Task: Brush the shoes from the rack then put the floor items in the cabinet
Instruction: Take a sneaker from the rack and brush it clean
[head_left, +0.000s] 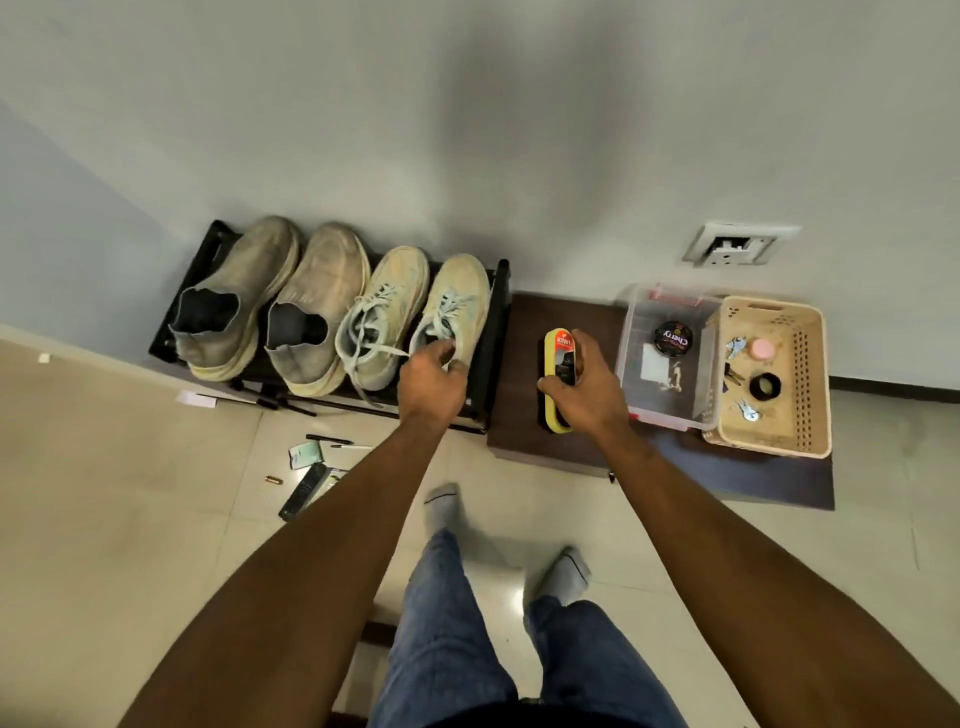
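Four shoes sit side by side on the black shoe rack (501, 291) against the wall: two tan slip-ons on the left, two cream lace-up sneakers on the right. The left hand (431, 382) is at the rightmost sneaker (462, 296), its fingers curled into the shoe's opening and gripping the collar. The right hand (584, 395) grips the yellow shoe brush (558, 345), fingers wrapped round its body, over the dark cabinet top (524, 332). Further right on that top stand a clear plastic box (670, 358) containing a polish tin (674, 338), and a beige basket (810, 374). On the floor below the rack lie a remote control (303, 491), pens (332, 440) and a small packet (304, 454).
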